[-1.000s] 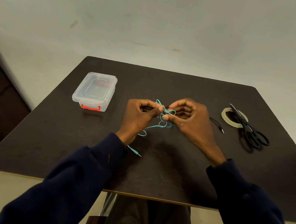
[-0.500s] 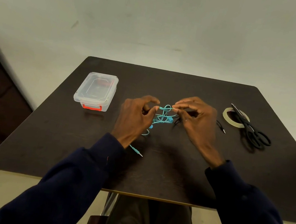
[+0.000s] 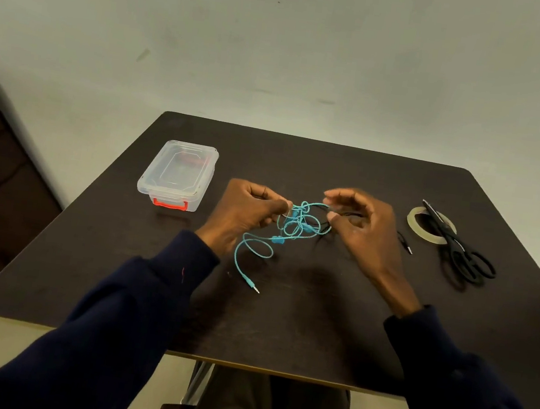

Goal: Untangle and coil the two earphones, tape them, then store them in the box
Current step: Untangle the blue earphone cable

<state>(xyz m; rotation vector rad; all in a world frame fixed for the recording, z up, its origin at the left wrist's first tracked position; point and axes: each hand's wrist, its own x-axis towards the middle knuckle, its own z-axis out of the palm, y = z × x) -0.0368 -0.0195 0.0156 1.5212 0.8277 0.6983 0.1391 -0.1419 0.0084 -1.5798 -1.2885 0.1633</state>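
A tangle of turquoise earphone cable (image 3: 295, 223) hangs between my hands over the middle of the dark table (image 3: 297, 328). Its loop and plug trail toward me on the tabletop. My left hand (image 3: 243, 213) pinches the turquoise cable at the tangle's left side. My right hand (image 3: 363, 228) pinches cable at the right side, where a black earphone cable (image 3: 406, 244) is mixed in; its plug lies to the right of that hand. The clear plastic box (image 3: 178, 173) with a red latch sits lidded at the left.
A roll of tape (image 3: 425, 224) lies at the right of the table, with black scissors (image 3: 458, 249) resting partly across it. The table's near edge is close to my lap. A pale floor surrounds the table.
My hands have moved apart, stretching the tangle wider. More turquoise cable has dropped loose, and a loop now lies on the table below my left hand.
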